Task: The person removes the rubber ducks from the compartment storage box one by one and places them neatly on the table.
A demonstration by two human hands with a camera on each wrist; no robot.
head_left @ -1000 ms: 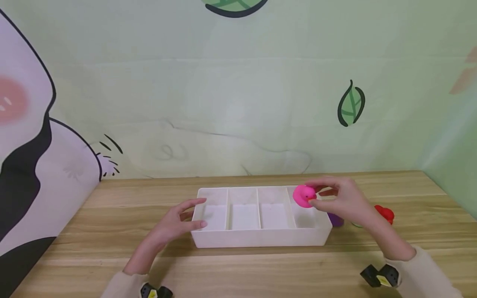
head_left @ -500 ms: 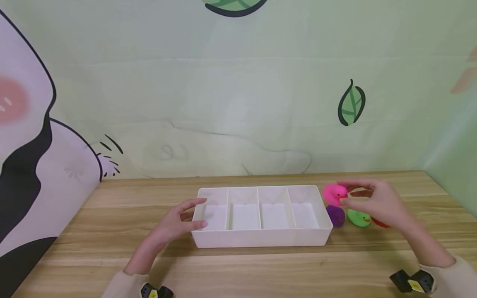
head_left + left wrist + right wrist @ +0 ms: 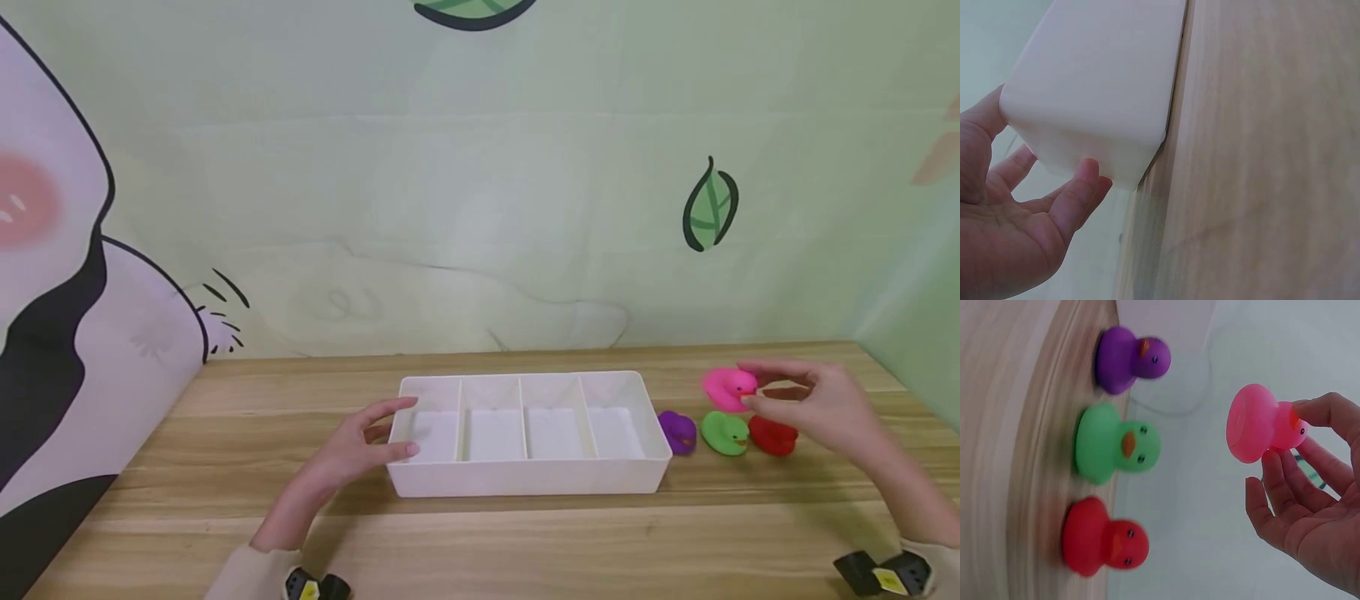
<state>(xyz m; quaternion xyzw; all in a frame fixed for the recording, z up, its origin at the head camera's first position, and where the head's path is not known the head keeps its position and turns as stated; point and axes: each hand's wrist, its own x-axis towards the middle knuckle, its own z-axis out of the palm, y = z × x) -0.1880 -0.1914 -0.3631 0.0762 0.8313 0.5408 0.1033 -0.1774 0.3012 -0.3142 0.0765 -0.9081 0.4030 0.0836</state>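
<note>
Between thumb and fingers, my right hand (image 3: 821, 404) pinches a pink rubber duck (image 3: 730, 389), held above the table. The right wrist view shows this pink duck (image 3: 1260, 424) from below, with its flat base turned to the camera. Beneath it a green rubber duck (image 3: 724, 433) and a red rubber duck (image 3: 773, 436) sit on the table, and a purple rubber duck (image 3: 678, 433) stands by the box's right end. My left hand (image 3: 360, 439) grips the left end of a white divided box (image 3: 525, 481), thumb and fingers at its end wall (image 3: 1060, 150).
The wooden table (image 3: 480, 550) runs back to a pale green backdrop (image 3: 465, 183) with printed leaves. At the left stands a large printed cartoon figure (image 3: 142, 333). Thin dividers (image 3: 522, 418) split the box into several compartments.
My right hand has moved right with the pink duck, from above the box's rightmost compartment to above the green duck. The other ducks have come into fuller view. My left hand stays put.
</note>
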